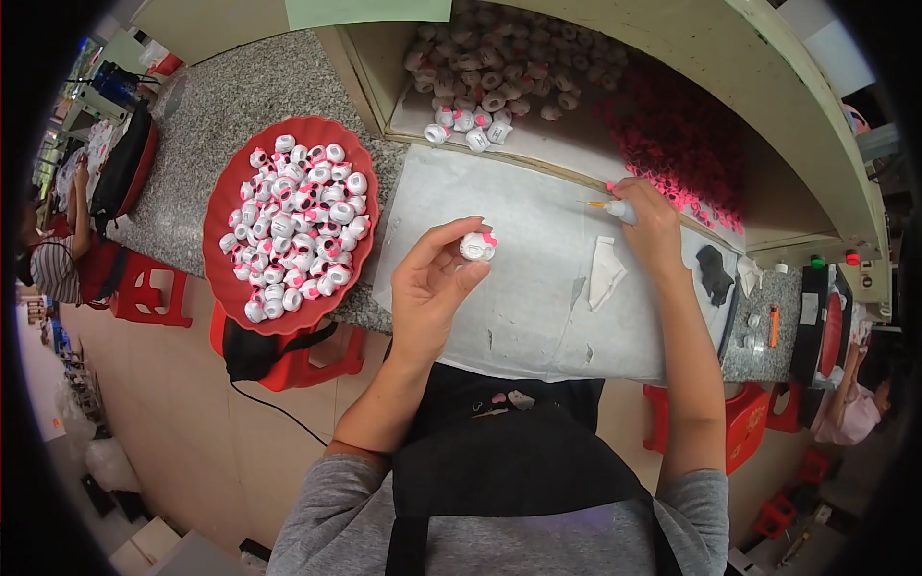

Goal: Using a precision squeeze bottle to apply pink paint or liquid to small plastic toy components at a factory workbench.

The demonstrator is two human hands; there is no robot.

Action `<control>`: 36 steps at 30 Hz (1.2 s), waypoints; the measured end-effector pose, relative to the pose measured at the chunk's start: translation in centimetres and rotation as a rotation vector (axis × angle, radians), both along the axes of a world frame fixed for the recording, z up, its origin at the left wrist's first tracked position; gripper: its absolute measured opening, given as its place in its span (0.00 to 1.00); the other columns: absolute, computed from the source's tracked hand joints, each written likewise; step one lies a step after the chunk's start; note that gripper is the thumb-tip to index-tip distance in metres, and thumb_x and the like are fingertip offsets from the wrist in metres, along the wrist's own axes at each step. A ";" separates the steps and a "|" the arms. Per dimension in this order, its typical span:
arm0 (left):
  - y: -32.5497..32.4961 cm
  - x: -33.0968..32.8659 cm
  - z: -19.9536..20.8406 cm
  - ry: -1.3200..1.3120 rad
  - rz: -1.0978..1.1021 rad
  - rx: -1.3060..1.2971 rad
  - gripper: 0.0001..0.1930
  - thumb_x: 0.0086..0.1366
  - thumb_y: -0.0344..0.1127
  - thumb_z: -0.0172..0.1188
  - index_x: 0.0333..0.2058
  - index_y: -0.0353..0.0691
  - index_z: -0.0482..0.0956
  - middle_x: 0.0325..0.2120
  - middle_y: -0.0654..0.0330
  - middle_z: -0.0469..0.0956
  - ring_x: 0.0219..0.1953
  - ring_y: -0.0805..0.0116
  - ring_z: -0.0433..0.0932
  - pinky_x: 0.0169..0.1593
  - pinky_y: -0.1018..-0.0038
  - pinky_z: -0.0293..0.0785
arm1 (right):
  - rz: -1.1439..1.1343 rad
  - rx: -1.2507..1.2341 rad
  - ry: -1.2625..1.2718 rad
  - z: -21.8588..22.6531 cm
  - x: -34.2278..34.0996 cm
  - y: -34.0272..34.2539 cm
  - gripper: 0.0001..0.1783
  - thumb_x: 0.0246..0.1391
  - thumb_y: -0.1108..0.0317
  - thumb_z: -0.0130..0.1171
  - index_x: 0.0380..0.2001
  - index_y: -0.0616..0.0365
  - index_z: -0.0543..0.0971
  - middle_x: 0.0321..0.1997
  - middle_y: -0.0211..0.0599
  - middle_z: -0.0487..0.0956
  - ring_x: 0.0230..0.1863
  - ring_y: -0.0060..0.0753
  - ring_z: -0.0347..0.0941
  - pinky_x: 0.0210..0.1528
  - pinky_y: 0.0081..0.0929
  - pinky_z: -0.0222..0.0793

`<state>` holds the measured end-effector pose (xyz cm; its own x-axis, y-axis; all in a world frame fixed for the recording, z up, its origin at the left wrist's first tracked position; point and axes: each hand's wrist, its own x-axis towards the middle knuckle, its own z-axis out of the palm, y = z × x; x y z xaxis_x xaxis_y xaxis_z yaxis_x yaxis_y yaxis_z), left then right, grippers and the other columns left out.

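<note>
My left hand [423,288] pinches a small white figurine head [477,247] with a pink piece on its top, above the paper-covered worktop [519,317]. Farther right, my right hand [648,226] is closed around a small dispensing bottle [622,210] with an orange collar and a thin needle pointing left. By its fingertips, at the shelf's front edge, is a tiny pink piece [612,185]; whether the fingers touch it I cannot tell. Many small pink pieces [672,163] lie on the shelf beyond that hand.
A red scalloped bowl [219,216] full of white-and-pink heads stands at left. More white heads [490,77] are piled in the shelf compartment. A white cloth [606,273] and a dark cloth [713,275] lie at right. Red stools [744,422] stand below; other people sit at both sides.
</note>
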<state>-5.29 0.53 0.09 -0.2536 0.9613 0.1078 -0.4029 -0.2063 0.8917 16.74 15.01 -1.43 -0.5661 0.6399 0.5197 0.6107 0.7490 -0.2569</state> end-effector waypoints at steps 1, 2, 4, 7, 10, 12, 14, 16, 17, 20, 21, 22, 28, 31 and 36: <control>-0.1 0.1 0.1 -0.049 -0.019 -0.023 0.18 0.47 0.19 0.52 0.40 0.31 0.66 0.37 0.58 0.67 0.39 0.74 0.66 0.44 0.79 0.61 | 0.001 -0.003 0.008 0.4 -0.5 -0.7 0.11 0.30 0.82 0.53 0.24 0.62 0.71 0.26 0.36 0.71 0.29 0.34 0.70 0.27 0.24 0.66; -0.1 0.5 0.0 -0.041 -0.019 -0.027 0.18 0.47 0.19 0.52 0.40 0.31 0.66 0.37 0.58 0.67 0.39 0.74 0.66 0.44 0.79 0.61 | -0.064 -0.160 0.244 1.2 -1.1 -2.0 0.11 0.32 0.82 0.52 0.26 0.62 0.72 0.26 0.34 0.71 0.26 0.28 0.69 0.24 0.21 0.64; -0.1 1.5 -0.2 -0.071 -0.099 -0.022 0.19 0.48 0.21 0.52 0.42 0.32 0.64 0.37 0.55 0.69 0.41 0.69 0.67 0.45 0.76 0.61 | -0.127 -0.325 0.482 2.9 -2.3 -5.0 0.11 0.35 0.82 0.51 0.28 0.62 0.72 0.25 0.31 0.70 0.24 0.22 0.68 0.22 0.17 0.63; 0.4 3.8 -0.1 -0.009 -0.244 0.072 0.19 0.48 0.21 0.51 0.42 0.31 0.63 0.39 0.52 0.67 0.46 0.65 0.64 0.49 0.73 0.58 | -0.067 -0.948 0.786 3.8 -3.1 -8.8 0.13 0.39 0.81 0.49 0.34 0.63 0.72 0.25 0.28 0.67 0.18 0.13 0.60 0.17 0.10 0.55; 0.5 4.7 -0.3 0.033 -0.299 0.103 0.18 0.49 0.21 0.51 0.41 0.31 0.63 0.40 0.52 0.66 0.46 0.65 0.63 0.49 0.73 0.57 | -0.038 -1.082 0.908 3.1 -3.6 -10.3 0.13 0.40 0.80 0.48 0.34 0.65 0.71 0.26 0.30 0.68 0.17 0.15 0.60 0.17 0.11 0.55; 0.4 4.9 -0.4 0.040 -0.328 0.096 0.18 0.49 0.21 0.50 0.41 0.31 0.63 0.40 0.51 0.66 0.46 0.66 0.63 0.49 0.72 0.57 | -0.105 -1.016 0.895 2.3 -3.3 -10.6 0.12 0.40 0.80 0.48 0.33 0.66 0.71 0.24 0.31 0.69 0.18 0.16 0.61 0.17 0.12 0.56; 0.2 4.8 -0.4 -0.107 -0.357 0.058 0.18 0.49 0.21 0.51 0.41 0.32 0.63 0.39 0.52 0.67 0.45 0.66 0.64 0.49 0.73 0.57 | -0.139 -1.003 0.934 2.2 -3.7 -11.2 0.11 0.40 0.80 0.48 0.32 0.66 0.71 0.23 0.32 0.69 0.18 0.16 0.62 0.18 0.12 0.57; 0.0 4.8 -0.5 -0.127 -0.343 0.026 0.18 0.48 0.21 0.51 0.41 0.32 0.63 0.38 0.52 0.67 0.45 0.67 0.64 0.48 0.73 0.58 | -0.166 -0.991 0.963 2.1 -3.6 -11.7 0.10 0.40 0.80 0.48 0.31 0.67 0.71 0.22 0.33 0.70 0.19 0.17 0.63 0.19 0.12 0.58; -0.2 4.7 -0.5 -0.148 -0.327 0.000 0.19 0.48 0.21 0.52 0.42 0.32 0.64 0.38 0.53 0.68 0.44 0.67 0.65 0.47 0.73 0.58 | -0.136 -1.007 0.922 2.0 -3.3 -11.8 0.10 0.40 0.80 0.49 0.30 0.67 0.71 0.23 0.33 0.70 0.19 0.17 0.63 0.20 0.12 0.59; -0.2 4.5 -0.7 -0.068 -0.277 0.004 0.19 0.48 0.22 0.52 0.41 0.33 0.64 0.38 0.53 0.68 0.43 0.67 0.66 0.47 0.74 0.59 | -0.137 -1.041 0.971 2.1 -2.8 -12.2 0.07 0.40 0.80 0.50 0.28 0.66 0.70 0.23 0.37 0.71 0.20 0.21 0.64 0.22 0.14 0.61; -0.2 4.4 -0.6 -0.055 -0.268 0.006 0.18 0.48 0.22 0.52 0.41 0.33 0.64 0.38 0.52 0.68 0.41 0.68 0.67 0.46 0.75 0.60 | -0.097 -1.069 1.056 2.1 -2.6 -12.3 0.06 0.39 0.80 0.50 0.26 0.66 0.69 0.23 0.39 0.71 0.20 0.22 0.65 0.23 0.16 0.62; -0.3 4.4 -0.6 -0.052 -0.266 0.003 0.18 0.48 0.22 0.52 0.41 0.33 0.64 0.38 0.52 0.68 0.41 0.68 0.67 0.46 0.75 0.60 | -0.056 -1.096 1.142 2.1 -2.3 -12.5 0.06 0.39 0.80 0.51 0.25 0.65 0.68 0.24 0.42 0.72 0.20 0.24 0.65 0.23 0.17 0.63; -0.6 4.7 -0.5 0.005 -0.253 0.007 0.18 0.48 0.21 0.53 0.41 0.32 0.66 0.38 0.58 0.68 0.40 0.73 0.66 0.42 0.79 0.62 | 0.014 -1.248 1.250 2.8 -2.0 -13.3 0.08 0.34 0.79 0.55 0.21 0.64 0.67 0.24 0.47 0.70 0.19 0.28 0.65 0.22 0.19 0.63; -0.6 4.8 -0.5 0.064 -0.209 0.034 0.17 0.48 0.21 0.53 0.39 0.33 0.67 0.38 0.58 0.67 0.40 0.73 0.66 0.42 0.79 0.62 | 0.063 -1.269 1.257 3.3 -2.0 -13.6 0.07 0.34 0.80 0.55 0.20 0.64 0.67 0.23 0.45 0.69 0.18 0.27 0.64 0.21 0.18 0.62; -0.6 4.9 -0.7 0.348 -0.089 0.151 0.15 0.44 0.20 0.54 0.35 0.34 0.70 0.35 0.55 0.70 0.38 0.67 0.69 0.40 0.77 0.66 | 0.004 -1.205 1.190 3.9 -3.1 -13.7 0.06 0.35 0.81 0.53 0.20 0.65 0.67 0.22 0.43 0.68 0.16 0.26 0.63 0.19 0.17 0.60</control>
